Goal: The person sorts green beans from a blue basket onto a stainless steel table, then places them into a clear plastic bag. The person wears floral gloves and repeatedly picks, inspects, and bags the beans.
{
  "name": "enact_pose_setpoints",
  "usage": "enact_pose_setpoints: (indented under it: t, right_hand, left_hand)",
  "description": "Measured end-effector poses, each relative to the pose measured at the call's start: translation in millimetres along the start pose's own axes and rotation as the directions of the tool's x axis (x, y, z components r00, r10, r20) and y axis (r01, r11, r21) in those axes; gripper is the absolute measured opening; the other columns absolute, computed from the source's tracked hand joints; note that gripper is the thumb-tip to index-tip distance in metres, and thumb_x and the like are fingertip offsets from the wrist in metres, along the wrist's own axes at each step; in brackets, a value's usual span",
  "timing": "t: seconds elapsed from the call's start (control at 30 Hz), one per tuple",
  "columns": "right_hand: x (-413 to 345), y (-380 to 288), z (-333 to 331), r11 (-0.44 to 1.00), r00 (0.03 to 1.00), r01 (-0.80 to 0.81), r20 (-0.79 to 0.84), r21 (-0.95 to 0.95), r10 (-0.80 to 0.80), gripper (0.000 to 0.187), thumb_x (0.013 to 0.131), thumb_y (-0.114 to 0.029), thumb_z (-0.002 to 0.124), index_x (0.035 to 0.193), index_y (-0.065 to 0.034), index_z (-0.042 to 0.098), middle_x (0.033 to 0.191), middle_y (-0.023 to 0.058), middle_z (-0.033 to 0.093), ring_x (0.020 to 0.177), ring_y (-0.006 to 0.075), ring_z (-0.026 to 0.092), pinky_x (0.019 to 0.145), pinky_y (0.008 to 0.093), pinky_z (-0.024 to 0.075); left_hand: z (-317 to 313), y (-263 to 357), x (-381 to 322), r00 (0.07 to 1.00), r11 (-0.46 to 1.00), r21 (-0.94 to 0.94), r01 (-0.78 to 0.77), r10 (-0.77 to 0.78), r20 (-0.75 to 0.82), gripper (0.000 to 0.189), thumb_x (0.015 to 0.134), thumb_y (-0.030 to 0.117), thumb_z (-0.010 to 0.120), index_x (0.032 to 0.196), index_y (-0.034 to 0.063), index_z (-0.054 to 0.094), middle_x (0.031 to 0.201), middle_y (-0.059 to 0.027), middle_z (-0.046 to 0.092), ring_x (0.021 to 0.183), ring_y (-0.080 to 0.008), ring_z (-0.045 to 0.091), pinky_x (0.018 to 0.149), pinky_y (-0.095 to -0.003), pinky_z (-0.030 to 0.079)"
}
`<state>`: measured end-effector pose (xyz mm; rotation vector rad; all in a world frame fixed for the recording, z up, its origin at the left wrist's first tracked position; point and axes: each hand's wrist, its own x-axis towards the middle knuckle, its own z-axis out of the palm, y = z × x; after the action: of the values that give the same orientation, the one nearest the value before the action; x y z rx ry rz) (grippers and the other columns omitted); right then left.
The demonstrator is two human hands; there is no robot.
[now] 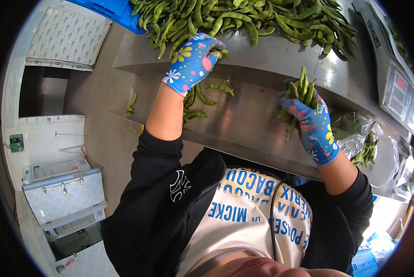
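My left hand, in a blue flower-print glove, is at the near edge of a large heap of flat green bean pods. Its fingers are closed on a bean pod, of which only a tip shows. My right hand, gloved alike, grips a bunch of bean pods above the lower steel ledge. Several loose pods lie on that ledge below my left wrist. The heap rests on the raised steel counter.
A digital scale stands on the counter at the right. Beneath it are clear plastic bags, with bean pods among them. A blue plastic crate is at the upper left. Chest freezers line the left side, beyond the floor.
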<state>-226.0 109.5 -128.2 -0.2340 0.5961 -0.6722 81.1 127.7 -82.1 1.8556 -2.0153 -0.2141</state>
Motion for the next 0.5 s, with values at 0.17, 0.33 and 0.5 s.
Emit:
enact_pose_setpoints:
  t: [0.17, 0.33, 0.5]
  right_hand:
    - [-18, -2, 19, 0.939, 0.996, -0.054, 0.051, -0.341, 0.075, 0.032, 0.086, 0.001, 0.06, 0.116, -0.0048, 0.055, 0.088, 0.0099, 0.066, 0.065, 0.0136, 0.061, 0.053, 0.021, 0.0484]
    - [-28, 17, 18, 0.436, 0.896, 0.368, 0.438, -0.822, 0.069, 0.037, 0.076, -0.002, 0.073, 0.109, -0.0038, 0.057, 0.089, 0.0096, 0.067, 0.076, 0.0197, 0.064, 0.065, 0.0306, 0.0512]
    - [-41, 11, 28, -0.1, 0.862, 0.492, 0.467, -0.865, 0.197, 0.032, 0.076, -0.017, 0.071, 0.102, -0.0015, 0.06, 0.088, 0.0191, 0.066, 0.083, 0.0381, 0.064, 0.069, 0.0408, 0.0513]
  left_hand:
    - [17, 4, 0, 0.977, 0.873, -0.485, 0.059, -0.151, -0.152, 0.022, 0.091, 0.016, 0.062, 0.108, 0.0016, 0.064, 0.086, -0.0023, 0.064, 0.078, -0.0125, 0.059, 0.072, -0.0255, 0.048]
    - [7, 53, 1, 0.909, 0.511, -0.76, 0.402, -0.322, 0.264, 0.019, 0.095, 0.022, 0.06, 0.107, 0.0084, 0.063, 0.08, 0.0016, 0.064, 0.057, 0.0001, 0.047, 0.051, -0.0151, 0.037]
    - [27, 101, 7, 0.9, 0.589, -0.724, 0.36, -0.016, 0.435, 0.019, 0.098, 0.022, 0.054, 0.109, 0.0078, 0.057, 0.084, -0.0014, 0.064, 0.066, -0.0032, 0.053, 0.053, -0.018, 0.042]
